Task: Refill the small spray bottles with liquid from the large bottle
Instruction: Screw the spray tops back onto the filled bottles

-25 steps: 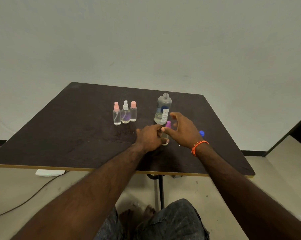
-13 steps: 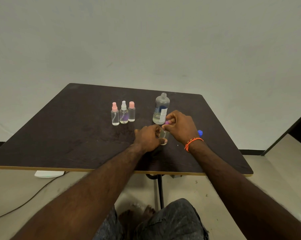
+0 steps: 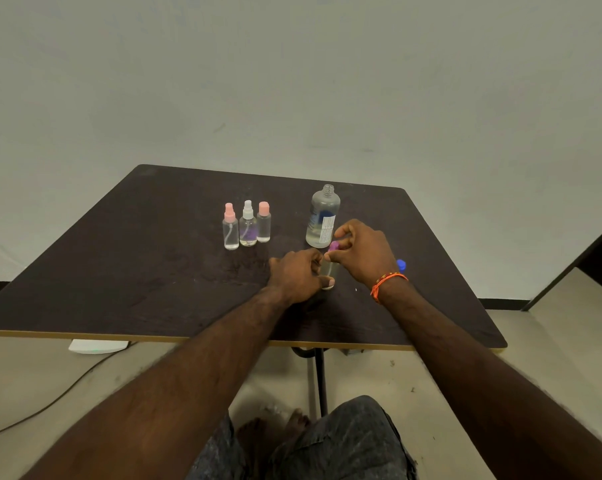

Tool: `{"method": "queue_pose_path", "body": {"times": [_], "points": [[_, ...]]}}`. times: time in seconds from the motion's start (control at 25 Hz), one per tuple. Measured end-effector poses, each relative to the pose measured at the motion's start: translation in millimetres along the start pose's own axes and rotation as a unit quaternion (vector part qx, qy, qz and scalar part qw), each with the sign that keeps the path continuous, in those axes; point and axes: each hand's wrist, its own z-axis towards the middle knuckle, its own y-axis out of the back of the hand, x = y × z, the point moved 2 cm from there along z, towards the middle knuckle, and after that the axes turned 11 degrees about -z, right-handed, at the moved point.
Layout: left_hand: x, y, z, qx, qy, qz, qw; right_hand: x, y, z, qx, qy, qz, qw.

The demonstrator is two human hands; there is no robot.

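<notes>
Centre of the frame: the left hand [image 3: 297, 275] is gripping the clear body of a small bottle [image 3: 328, 268] standing on the dark matte table [image 3: 119, 271], while the right hand [image 3: 360, 252] is pinching its purple cap [image 3: 333, 245]; the big uncapped bottle [image 3: 322, 216], clear plastic with a label, is standing just behind

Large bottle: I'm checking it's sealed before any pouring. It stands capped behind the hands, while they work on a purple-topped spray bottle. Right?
Not quite. In the head view the large bottle stands uncapped, its neck open. The rest holds: left hand and right hand work on the purple-topped spray bottle.
</notes>
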Motion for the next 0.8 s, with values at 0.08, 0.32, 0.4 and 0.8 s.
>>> {"method": "queue_pose_path", "body": {"times": [0.08,0.32,0.4,0.8], "points": [[-0.5,-0.7,0.2,0.005,0.003,-0.001,1.0,1.0,0.2,-0.1,0.006,0.012,-0.01,1.0],[-0.4,-2.0,-1.3,-0.005,-0.001,0.008,1.0,-1.6,1.4,4.3,0.072,0.028,0.032,0.996],[-0.7,-2.4,-2.0,-0.007,-0.007,0.011,1.0,-2.1,-1.4,3.4,0.053,0.011,0.046,0.997],[-0.3,-4.1,-2.7,-0.017,-0.008,0.017,1.0,-0.1,1.4,4.9,0.072,0.042,-0.015,0.996]]}}
